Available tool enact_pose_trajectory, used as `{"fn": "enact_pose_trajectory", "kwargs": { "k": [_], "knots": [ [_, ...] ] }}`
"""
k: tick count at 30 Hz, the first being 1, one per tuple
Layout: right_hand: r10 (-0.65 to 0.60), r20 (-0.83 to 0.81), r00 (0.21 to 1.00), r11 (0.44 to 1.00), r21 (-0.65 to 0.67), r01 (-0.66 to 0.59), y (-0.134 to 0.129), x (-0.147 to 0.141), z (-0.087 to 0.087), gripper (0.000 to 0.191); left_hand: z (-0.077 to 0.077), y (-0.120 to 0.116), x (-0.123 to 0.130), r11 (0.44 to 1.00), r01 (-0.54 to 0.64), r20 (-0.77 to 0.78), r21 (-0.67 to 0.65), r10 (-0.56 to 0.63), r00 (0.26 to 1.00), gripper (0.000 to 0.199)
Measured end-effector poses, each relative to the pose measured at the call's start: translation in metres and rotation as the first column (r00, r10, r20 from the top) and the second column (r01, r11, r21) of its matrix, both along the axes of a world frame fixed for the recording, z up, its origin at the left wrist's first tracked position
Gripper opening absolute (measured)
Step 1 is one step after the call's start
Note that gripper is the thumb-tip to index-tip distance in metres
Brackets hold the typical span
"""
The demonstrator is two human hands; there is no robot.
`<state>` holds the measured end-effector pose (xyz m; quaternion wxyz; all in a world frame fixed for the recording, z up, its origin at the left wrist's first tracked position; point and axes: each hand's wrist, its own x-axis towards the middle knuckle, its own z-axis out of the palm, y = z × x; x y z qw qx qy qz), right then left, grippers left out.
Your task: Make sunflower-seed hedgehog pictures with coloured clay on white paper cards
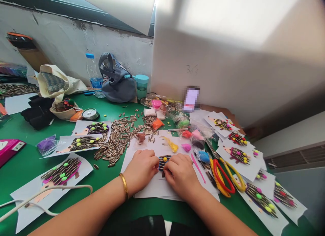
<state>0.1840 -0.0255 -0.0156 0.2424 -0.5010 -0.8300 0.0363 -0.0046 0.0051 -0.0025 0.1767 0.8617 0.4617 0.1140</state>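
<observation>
At the front of a green table (111,209), between the two hands, a small seed-covered figure (161,161) with a yellow ball on it lies on stacked white paper (153,192). The left hand (145,166), with a gold bracelet (124,185) at its wrist, has its fingers bent and the tips drawn together at the figure's left edge. The right hand (181,171) covers the right edge, fingers curled inward, thumb and forefinger close together. Whether either hand grips anything cannot be told.

Just beyond the hands, on the paper, lie brown clay (140,137), yellow clay (172,145) and pink clay (186,147). Beside the right hand are a pink stick (198,168), a blue packet (203,156) and scissors (215,176) with coloured handles. Left of the paper spreads a heap of striped seeds (116,137).

Farther out, seed-and-ball animal pictures lie at both sides: one large left picture (63,171), crossed by a white cable (66,187), and a right-hand group (237,154), partly overlapping. Along the wall stand a bottle (95,73), a blue-grey bag (119,88) and a cup (141,85).
</observation>
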Motion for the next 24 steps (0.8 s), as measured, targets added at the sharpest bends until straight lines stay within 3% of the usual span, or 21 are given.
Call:
{"fn": "enact_pose_trajectory", "kwargs": {
  "k": [9,24],
  "knots": [
    [-0.006,-0.015,1.000,1.000,-0.009,0.006,-0.0006,0.0039,0.0037,0.011,-0.0004,-0.0001,-0.0002,1.000,-0.003,-0.007,-0.009,0.003,1.000,0.007],
    [0.015,0.159,0.987,0.996,0.081,-0.029,0.0009,-0.0042,0.0021,0.012,-0.0015,-0.0002,-0.0001,1.000,0.000,-0.004,-0.009,0.000,1.000,0.006]
  ]
}}
